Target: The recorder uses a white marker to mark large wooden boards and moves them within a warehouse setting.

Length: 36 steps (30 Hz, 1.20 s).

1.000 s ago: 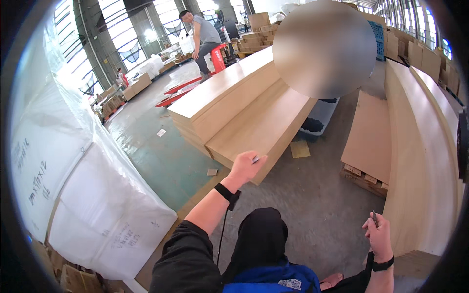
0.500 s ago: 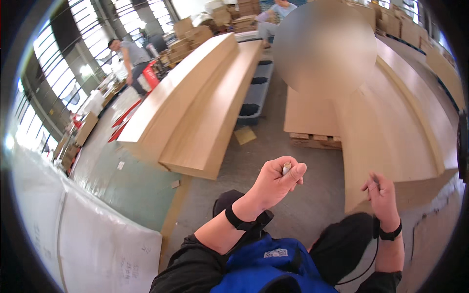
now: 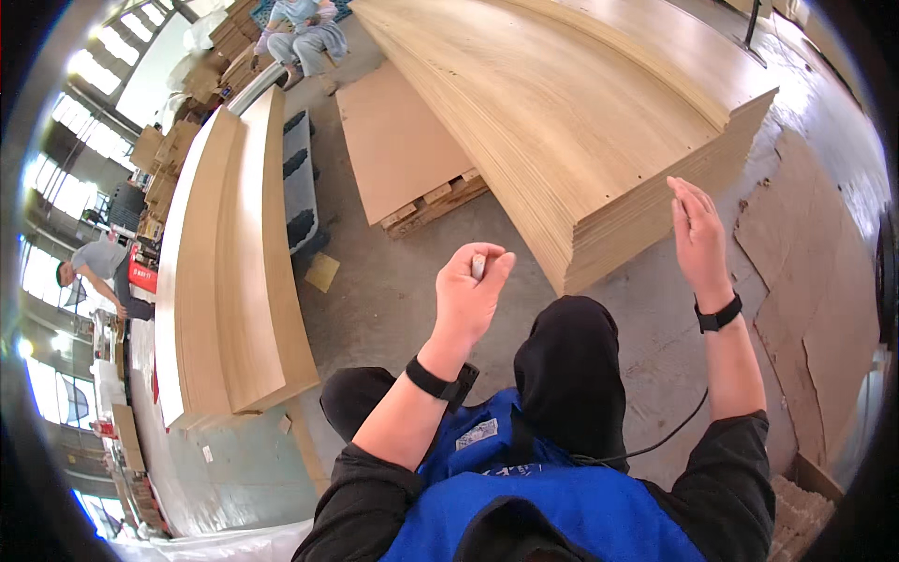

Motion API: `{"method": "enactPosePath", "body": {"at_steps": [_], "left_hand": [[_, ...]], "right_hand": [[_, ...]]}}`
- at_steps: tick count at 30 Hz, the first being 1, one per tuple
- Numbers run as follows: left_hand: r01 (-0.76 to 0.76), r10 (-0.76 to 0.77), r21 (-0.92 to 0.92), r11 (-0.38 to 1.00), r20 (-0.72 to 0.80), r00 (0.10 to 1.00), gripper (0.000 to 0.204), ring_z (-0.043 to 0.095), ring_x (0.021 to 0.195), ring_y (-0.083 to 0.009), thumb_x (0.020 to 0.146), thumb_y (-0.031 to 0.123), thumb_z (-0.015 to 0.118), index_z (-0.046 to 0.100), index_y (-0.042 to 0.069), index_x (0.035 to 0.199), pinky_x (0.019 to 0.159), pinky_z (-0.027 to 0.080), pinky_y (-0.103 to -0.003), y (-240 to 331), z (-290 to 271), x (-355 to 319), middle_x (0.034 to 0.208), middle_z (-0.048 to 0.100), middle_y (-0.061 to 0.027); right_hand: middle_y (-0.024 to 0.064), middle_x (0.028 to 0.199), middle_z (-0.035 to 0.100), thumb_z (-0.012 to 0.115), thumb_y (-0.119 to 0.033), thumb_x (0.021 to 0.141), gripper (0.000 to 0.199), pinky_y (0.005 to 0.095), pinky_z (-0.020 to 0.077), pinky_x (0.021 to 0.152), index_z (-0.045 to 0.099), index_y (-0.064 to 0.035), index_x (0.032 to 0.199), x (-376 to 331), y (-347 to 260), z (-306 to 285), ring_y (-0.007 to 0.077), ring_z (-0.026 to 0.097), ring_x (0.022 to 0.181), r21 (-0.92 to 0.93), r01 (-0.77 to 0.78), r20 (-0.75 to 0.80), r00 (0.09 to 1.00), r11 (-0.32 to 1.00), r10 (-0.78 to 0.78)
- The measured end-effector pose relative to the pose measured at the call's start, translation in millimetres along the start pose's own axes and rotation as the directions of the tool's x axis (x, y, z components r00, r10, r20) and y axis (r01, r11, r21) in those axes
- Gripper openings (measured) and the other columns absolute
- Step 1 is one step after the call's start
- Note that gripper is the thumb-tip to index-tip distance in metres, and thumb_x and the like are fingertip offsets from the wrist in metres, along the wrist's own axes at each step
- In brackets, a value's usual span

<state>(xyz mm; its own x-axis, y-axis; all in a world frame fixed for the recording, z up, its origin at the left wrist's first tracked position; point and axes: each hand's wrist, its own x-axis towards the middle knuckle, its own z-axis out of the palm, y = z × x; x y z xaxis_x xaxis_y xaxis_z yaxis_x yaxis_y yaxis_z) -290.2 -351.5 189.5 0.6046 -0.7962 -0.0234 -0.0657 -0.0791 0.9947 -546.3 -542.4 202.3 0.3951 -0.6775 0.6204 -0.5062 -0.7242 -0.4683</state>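
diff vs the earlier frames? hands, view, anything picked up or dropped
The view swung from the wrapped white bundle toward the tall stack of wood panels. The left hand rose from low beside the knee to chest height. The right hand lifted from low at the right and opened, fingers straight, near the stack's corner. Unchanged: the left hand pinches the same small light object; nothing taken or dropped.

Big stack of plywood sheets (image 3: 599, 122) upper right, w/ a brown board (image 3: 398, 140) on a wooden pallet (image 3: 435, 201) just beside it. Long stack of pale panels (image 3: 229, 272) at left. Concrete floor (image 3: 393, 300) between; small cardboard scrap (image 3: 321, 272) near panels. Flat cardboard sheets (image 3: 824, 309) far right. Seated person (image 3: 304, 23) at top, another bent over (image 3: 94, 267) far left, prob. at a workbench.
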Motion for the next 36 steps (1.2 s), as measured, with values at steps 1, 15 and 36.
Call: {"method": "enactPosePath", "body": {"at_steps": [1, 15, 36], "left_hand": [[-0.042, 0.040, 0.089, 0.995, 0.024, 0.999, 0.019, 0.040, 0.062, -0.0023, 0.086, 0.015, 0.074, 0.063, 0.004, 0.097, 0.055, 0.037, -0.019, 2.9, 11.0, 3.7, 0.071, 0.049, 0.0061], [-0.360, 0.327, 0.435, 0.826, 0.152, 0.933, 0.065, 0.059, 0.071, -0.0159, 0.077, 0.024, 0.080, 0.047, 0.007, 0.131, 0.067, 0.049, -0.030, -9.2, 83.5, 49.8, 0.080, 0.062, -0.0073], [0.178, -0.171, -0.222, 0.959, 0.050, 0.984, 0.052, 0.044, 0.049, -0.0030, 0.092, 0.016, 0.065, 0.043, 0.002, 0.137, 0.042, 0.035, -0.018, -10.0, -65.4, 8.9, 0.087, 0.066, -0.0068]], "right_hand": [[0.0140, 0.117, 0.063, 0.053, -0.007, 0.093, 0.022, 0.0367, 0.0464, 0.094, 0.061, 0.0002, 0.113, 0.8, 5.0, 3.7, 0.0292, 0.059, 0.112, -0.045, 0.071, -0.027, 0.997, 0.996, -0.072], [0.0101, 0.129, 0.059, 0.060, -0.010, 0.083, 0.026, 0.0411, 0.0367, 0.109, 0.063, -0.0041, 0.108, 11.8, 6.3, 56.7, 0.0244, 0.050, 0.126, -0.113, 0.168, 0.001, 0.986, 0.979, -0.169], [0.0106, 0.122, 0.063, 0.059, -0.014, 0.083, 0.026, 0.0412, 0.0394, 0.106, 0.064, -0.0067, 0.108, -1.8, -60.7, 87.8, 0.0260, 0.055, 0.120, 0.140, 0.309, 0.110, 0.939, 0.941, -0.325]]}}
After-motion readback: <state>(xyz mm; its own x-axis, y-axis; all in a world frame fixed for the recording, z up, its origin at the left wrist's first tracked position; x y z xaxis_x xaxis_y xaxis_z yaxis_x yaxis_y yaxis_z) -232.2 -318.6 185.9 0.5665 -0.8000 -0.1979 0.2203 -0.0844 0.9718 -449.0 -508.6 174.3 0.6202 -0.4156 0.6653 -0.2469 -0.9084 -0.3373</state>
